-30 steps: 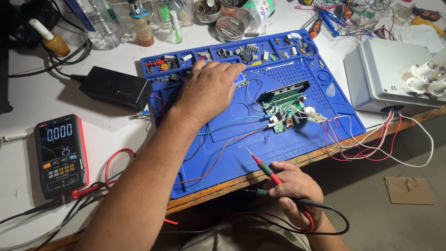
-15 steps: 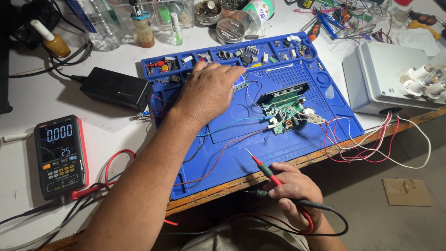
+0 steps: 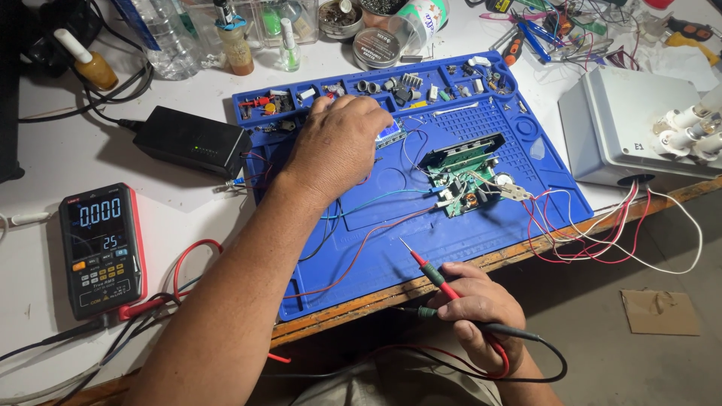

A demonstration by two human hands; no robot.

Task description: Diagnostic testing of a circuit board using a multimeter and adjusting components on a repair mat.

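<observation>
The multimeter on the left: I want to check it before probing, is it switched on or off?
On. The multimeter has a lit screen showing bright digits, and its leads run toward the probes held in the right hand, clear of the green circuit board.

White bench (image 3: pixel 188 195): blue mat (image 3: pixel 451 240), multimeter (image 3: pixel 101 252), black adapter (image 3: pixel 192 140), grey box (image 3: pixel 624 128).
</observation>
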